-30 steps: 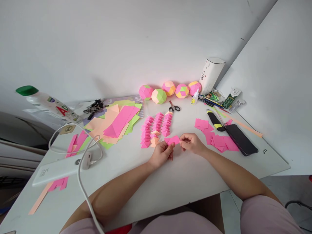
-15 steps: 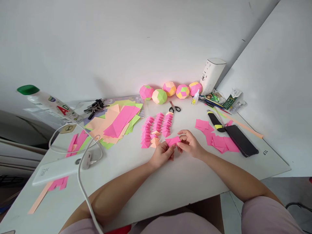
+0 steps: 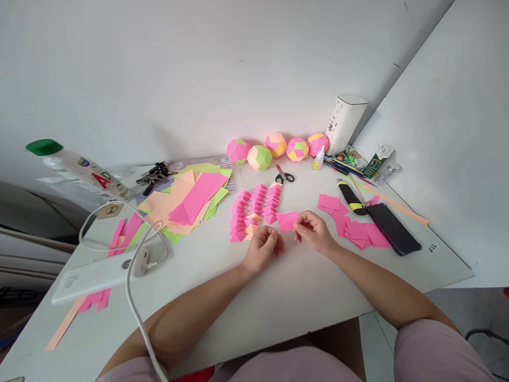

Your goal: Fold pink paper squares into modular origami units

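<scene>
In the head view my right hand (image 3: 313,231) pinches a small pink paper piece (image 3: 287,220) by its right edge. The paper looks flat or lightly creased and extends to the left of my fingertips. My left hand (image 3: 264,247) is off the paper, its fingers curled in with nothing showing between them. Just beyond my left hand stand rows of folded pink paper units (image 3: 238,216), with a few peach ones (image 3: 251,230) among them. Loose pink paper pieces (image 3: 358,232) lie in a scattered pile to the right of my right hand.
Behind the folded units lie scissors (image 3: 284,176), several paper balls (image 3: 260,157) and a glue bottle (image 3: 318,158). Coloured sheets (image 3: 194,199), a power bank (image 3: 93,277) and a spray bottle (image 3: 85,170) are on the left. A utility knife (image 3: 352,198) and phone (image 3: 393,229) lie right.
My left hand has let go of the pink paper piece. My right hand alone now holds it, turned and shifted slightly up and away from the left hand.
</scene>
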`<state>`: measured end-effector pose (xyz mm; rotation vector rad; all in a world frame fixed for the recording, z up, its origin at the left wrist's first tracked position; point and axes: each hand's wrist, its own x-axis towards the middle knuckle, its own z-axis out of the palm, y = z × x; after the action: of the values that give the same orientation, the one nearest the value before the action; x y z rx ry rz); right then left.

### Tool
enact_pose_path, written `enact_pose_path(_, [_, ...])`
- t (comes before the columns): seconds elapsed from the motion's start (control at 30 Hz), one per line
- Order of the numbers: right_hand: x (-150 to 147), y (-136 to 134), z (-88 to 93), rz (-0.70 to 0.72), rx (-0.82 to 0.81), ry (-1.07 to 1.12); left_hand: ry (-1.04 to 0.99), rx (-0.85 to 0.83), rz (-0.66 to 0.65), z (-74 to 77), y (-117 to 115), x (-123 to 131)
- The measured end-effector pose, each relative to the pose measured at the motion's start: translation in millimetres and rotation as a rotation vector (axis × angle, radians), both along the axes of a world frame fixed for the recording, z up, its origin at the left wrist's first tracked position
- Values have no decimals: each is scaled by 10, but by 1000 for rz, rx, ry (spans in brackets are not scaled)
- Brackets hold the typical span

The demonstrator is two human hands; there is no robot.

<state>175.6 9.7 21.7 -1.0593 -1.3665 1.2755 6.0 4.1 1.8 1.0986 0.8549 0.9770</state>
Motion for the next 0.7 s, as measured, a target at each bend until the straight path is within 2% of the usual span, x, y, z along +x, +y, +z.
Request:
enact_pose_path(0.23, [-9, -14, -113, 39, -36, -111, -104, -1, 46, -43, 34, 15])
enact_pose_path(0.4, [7, -8, -155, 92, -42, -189, -133, -6, 1, -24, 39, -6])
enact_pose_path(0.7, [38, 63, -143, 16, 168, -202, -110, -75, -140, 22, 45, -49])
